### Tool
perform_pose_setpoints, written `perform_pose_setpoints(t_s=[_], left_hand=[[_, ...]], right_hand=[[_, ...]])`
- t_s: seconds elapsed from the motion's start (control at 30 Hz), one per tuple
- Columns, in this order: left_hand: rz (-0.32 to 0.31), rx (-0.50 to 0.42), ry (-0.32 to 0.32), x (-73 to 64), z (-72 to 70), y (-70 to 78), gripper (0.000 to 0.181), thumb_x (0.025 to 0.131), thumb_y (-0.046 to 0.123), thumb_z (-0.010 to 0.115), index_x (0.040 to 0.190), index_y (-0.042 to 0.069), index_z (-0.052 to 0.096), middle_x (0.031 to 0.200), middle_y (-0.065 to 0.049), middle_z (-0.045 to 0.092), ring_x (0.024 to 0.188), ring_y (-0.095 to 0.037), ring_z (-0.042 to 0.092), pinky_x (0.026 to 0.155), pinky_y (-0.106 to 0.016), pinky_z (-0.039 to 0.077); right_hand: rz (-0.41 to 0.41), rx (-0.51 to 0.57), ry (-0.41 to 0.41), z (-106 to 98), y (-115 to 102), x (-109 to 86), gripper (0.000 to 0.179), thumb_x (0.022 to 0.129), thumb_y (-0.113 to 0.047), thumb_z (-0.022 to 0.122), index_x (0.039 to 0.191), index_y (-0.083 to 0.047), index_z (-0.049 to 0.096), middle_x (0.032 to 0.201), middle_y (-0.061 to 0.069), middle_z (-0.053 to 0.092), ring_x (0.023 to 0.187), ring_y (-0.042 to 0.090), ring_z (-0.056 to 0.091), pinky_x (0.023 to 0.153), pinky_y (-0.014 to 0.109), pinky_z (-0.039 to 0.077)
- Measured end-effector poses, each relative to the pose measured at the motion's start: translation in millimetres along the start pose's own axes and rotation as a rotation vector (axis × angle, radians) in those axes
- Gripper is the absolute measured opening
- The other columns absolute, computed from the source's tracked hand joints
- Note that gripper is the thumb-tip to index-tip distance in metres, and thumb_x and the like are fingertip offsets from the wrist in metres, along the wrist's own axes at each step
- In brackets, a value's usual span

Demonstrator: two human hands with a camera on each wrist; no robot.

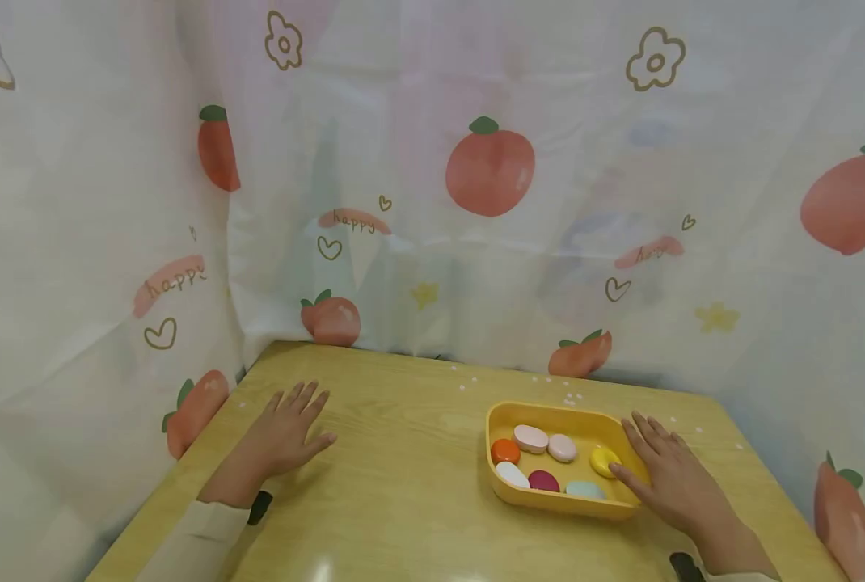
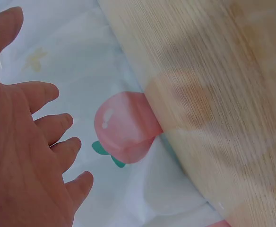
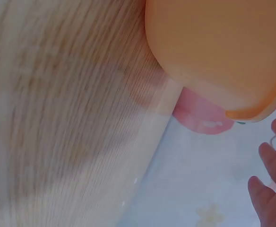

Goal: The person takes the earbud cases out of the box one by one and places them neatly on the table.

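on a wood-grained table (image 1: 396,485), toward the right, glossy rounded pieces (image 1: 530,439) are contained in a smooth yellow tray (image 1: 563,503): white, magenta and pale blue near, orange, pink and yellow farther. its right end is overlapped by the right hand (image 1: 678,485), fingers extended, contact uncertain. at left, the left hand (image 1: 280,440) is held with fingers spread. beyond, a creased white sheet (image 1: 403,121) is seen, peach-printed.

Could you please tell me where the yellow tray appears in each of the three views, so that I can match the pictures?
Head: the yellow tray is right of centre, in the lower half, by the right hand.
Left wrist: not in this picture.
Right wrist: its outer side takes up the upper right.
Shared landmark: the wooden table, its edge meeting the fruit-print cloth.
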State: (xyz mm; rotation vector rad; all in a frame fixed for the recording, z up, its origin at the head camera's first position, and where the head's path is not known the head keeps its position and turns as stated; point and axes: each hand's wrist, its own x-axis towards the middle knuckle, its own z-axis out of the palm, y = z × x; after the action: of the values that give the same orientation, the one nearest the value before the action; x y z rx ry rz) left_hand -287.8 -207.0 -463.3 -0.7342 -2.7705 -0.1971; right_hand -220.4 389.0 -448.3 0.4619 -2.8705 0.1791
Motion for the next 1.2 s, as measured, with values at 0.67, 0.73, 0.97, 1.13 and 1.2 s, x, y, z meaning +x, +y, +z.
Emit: perform_pose_setpoints(t_s=[0.67, 0.73, 0.97, 1.13, 1.2], left_hand=[[-0.022, -0.030, -0.029, -12.7, 2.5, 1.4, 0.076, 0.097, 0.060, 0.046, 0.147, 0.003, 0.040, 0.151, -0.025, 0.032, 0.139, -0.043, 0.027, 0.111, -0.061, 0.018], [-0.020, -0.036, -0.015, -13.1, 2.3, 0.9, 0.075, 0.096, 0.059, 0.047, 0.146, 0.002, 0.042, 0.150, -0.026, 0.033, 0.138, -0.044, 0.028, 0.110, -0.062, 0.018], [-0.029, -0.028, -0.033, -16.1, 9.1, -2.7, 0.079, 0.096, 0.064, 0.042, 0.146, 0.003, 0.043, 0.150, -0.026, 0.034, 0.138, -0.044, 0.028, 0.109, -0.063, 0.019], [-0.034, -0.049, -0.030, -15.9, 12.1, -2.2, 0.078, 0.096, 0.063, 0.044, 0.146, 0.003, 0.043, 0.150, -0.026, 0.033, 0.138, -0.044, 0.028, 0.109, -0.064, 0.019], [-0.028, -0.047, -0.023, -11.1, 11.8, -1.3, 0.079, 0.096, 0.063, 0.043, 0.147, 0.004, 0.041, 0.150, -0.025, 0.033, 0.139, -0.043, 0.027, 0.109, -0.063, 0.019]], right_hand=[[0.024, 0.103, -0.075, 10.2, -1.0, -22.1, 0.078, 0.099, -0.045, 0.053, 0.144, 0.014, 0.032, 0.150, 0.031, 0.027, 0.135, 0.051, 0.025, 0.101, 0.067, 0.026], [0.028, 0.102, -0.078, 11.7, -1.4, -22.2, 0.078, 0.098, -0.046, 0.054, 0.143, 0.014, 0.033, 0.150, 0.032, 0.028, 0.134, 0.052, 0.026, 0.101, 0.067, 0.027], [0.058, 0.124, -0.085, 17.8, -0.2, -21.1, 0.078, 0.097, -0.045, 0.056, 0.143, 0.015, 0.033, 0.150, 0.032, 0.027, 0.134, 0.052, 0.027, 0.101, 0.067, 0.026], [0.056, 0.120, -0.078, 19.1, 3.5, -19.7, 0.080, 0.097, -0.044, 0.057, 0.142, 0.017, 0.032, 0.149, 0.034, 0.027, 0.133, 0.051, 0.028, 0.101, 0.067, 0.028], [0.058, 0.112, -0.070, 17.1, 5.5, -18.2, 0.080, 0.096, -0.044, 0.057, 0.142, 0.017, 0.032, 0.149, 0.034, 0.027, 0.134, 0.051, 0.027, 0.101, 0.067, 0.028]])
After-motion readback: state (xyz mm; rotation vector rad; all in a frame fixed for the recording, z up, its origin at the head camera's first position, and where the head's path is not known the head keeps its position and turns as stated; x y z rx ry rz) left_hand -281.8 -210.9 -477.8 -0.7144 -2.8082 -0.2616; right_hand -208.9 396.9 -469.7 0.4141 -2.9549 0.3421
